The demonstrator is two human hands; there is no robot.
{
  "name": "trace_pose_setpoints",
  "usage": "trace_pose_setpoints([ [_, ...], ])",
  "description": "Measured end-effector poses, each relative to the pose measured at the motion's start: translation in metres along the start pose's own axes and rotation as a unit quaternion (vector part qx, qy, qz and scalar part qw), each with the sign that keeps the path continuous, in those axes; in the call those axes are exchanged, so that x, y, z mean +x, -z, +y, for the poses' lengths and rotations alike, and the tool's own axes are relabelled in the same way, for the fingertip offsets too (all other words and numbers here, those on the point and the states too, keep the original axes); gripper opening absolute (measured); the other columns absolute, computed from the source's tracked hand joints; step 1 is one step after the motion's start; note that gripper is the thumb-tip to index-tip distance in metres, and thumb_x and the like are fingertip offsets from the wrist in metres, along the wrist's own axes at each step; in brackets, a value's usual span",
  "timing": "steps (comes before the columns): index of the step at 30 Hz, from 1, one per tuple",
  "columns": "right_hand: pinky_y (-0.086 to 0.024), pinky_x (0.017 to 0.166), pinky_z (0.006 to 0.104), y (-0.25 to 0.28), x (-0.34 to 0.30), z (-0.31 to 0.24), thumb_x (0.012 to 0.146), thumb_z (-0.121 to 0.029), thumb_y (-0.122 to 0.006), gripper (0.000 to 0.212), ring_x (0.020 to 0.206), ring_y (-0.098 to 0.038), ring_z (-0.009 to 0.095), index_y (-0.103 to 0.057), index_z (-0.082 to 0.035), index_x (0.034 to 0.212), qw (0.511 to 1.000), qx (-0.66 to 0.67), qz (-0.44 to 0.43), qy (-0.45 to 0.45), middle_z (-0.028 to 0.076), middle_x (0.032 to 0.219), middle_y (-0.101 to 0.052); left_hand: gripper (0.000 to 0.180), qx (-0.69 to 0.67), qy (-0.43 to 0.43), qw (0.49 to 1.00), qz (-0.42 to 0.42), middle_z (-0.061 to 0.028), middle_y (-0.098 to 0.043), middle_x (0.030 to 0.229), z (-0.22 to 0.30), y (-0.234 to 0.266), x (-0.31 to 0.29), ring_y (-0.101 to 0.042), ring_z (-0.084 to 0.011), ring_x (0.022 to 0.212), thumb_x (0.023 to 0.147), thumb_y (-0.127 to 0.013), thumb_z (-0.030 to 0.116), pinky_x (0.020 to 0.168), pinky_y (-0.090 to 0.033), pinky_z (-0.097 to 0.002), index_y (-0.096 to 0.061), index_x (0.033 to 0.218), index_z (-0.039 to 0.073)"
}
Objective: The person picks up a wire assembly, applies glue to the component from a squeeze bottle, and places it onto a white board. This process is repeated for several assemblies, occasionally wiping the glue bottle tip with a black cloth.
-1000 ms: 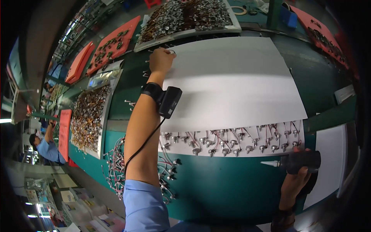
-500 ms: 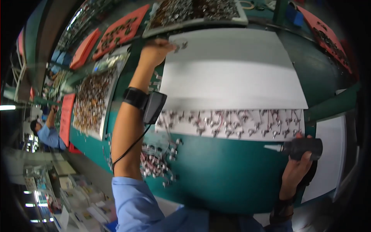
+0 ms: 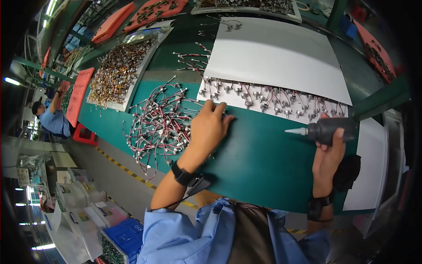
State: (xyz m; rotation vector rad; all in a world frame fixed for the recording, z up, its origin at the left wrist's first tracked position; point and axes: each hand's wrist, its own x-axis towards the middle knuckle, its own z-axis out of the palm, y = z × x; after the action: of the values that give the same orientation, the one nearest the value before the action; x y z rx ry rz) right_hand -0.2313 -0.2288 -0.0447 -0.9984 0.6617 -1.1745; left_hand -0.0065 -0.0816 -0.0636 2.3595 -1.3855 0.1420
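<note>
My right hand (image 3: 329, 154) is wrapped around a dark squeeze bottle (image 3: 332, 131), whose pale pointed nozzle aims left over the green mat. With bent fingers drawn together, my left hand (image 3: 206, 130) is low over the mat at the right side of a tangled pile of small metal parts with red and black wires (image 3: 160, 121). Whatever is between its fingertips is too small to make out. Beyond the hands, a row of similar wired metal parts (image 3: 263, 99) lies on a white board, its far portion covered by a large white sheet (image 3: 277, 53).
A tray heaped with small parts (image 3: 118, 72) stands at the left, near a red board (image 3: 80, 97). Another loaded tray (image 3: 250, 8) is at the back. Some wired parts (image 3: 231, 24) rest on the sheet's far left corner. A co-worker (image 3: 52, 116) sits far left.
My left hand has come back from the sheet's far left corner to beside the wire pile. The right hand still grips the bottle. The view has shifted.
</note>
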Motion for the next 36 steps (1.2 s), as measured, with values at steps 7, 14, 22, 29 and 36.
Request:
trace_pose_setpoints([
  [7,-0.032,0.048,0.017,-0.017,-0.001,0.008,0.085,-0.03,-0.049,0.038,0.052,-0.036,0.003,-0.043,0.001,0.106,1.0,0.008,-0.022,-0.009,0.019,0.1,-0.055,0.028,0.012,0.051,0.998,-0.044,-0.0133,-0.051,0.083,-0.009,-0.019,-0.004,-0.055,-0.0297,0.068,0.069,-0.065,0.017,0.054,-0.045,-0.0366,-0.055,0.092,0.004],
  [14,-0.032,0.049,0.0177,-0.004,0.006,0.021,0.087,-0.032,-0.047,0.039,0.05,-0.033,0.002,-0.044,0.003,0.104,0.999,-0.028,-0.031,-0.028,0.019,0.102,-0.054,0.028,-0.025,0.058,0.998,0.015,-0.012,-0.05,0.085,-0.013,0.008,-0.017,-0.055,-0.0295,0.068,0.069,-0.065,0.018,0.055,-0.045,-0.0365,-0.055,0.091,0.003],
  [22,-0.032,0.049,0.0174,0.0,0.008,0.02,0.087,-0.032,-0.047,0.039,0.05,-0.032,0.002,-0.046,0.004,0.102,0.999,-0.021,-0.018,-0.034,0.018,0.102,-0.054,0.027,-0.003,0.093,0.995,0.027,-0.0113,-0.049,0.084,-0.013,0.008,-0.045,-0.054,-0.0291,0.067,0.07,-0.065,0.02,0.054,-0.045,-0.0371,-0.055,0.087,0.003],
  [29,-0.032,0.049,0.0176,0.001,0.007,0.025,0.087,-0.033,-0.046,0.038,0.049,-0.031,0.001,-0.048,0.003,0.1,0.999,-0.024,-0.016,-0.045,0.018,0.103,-0.054,0.023,0.019,0.11,0.993,0.03,-0.0109,-0.049,0.081,-0.012,-0.015,-0.04,-0.055,-0.0291,0.065,0.07,-0.065,0.021,0.052,-0.045,-0.0363,-0.055,0.08,0.002],
  [36,-0.032,0.048,0.0176,0.001,0.007,0.026,0.087,-0.032,-0.046,0.036,0.049,-0.031,0.001,-0.048,0.001,0.1,0.999,-0.02,-0.019,-0.047,0.018,0.104,-0.054,0.02,-0.175,0.174,0.968,0.048,-0.0098,-0.054,0.071,-0.029,-0.002,-0.05,-0.054,-0.0199,0.058,0.068,-0.066,0.013,0.049,-0.043,-0.0299,-0.056,0.081,0.0],
])
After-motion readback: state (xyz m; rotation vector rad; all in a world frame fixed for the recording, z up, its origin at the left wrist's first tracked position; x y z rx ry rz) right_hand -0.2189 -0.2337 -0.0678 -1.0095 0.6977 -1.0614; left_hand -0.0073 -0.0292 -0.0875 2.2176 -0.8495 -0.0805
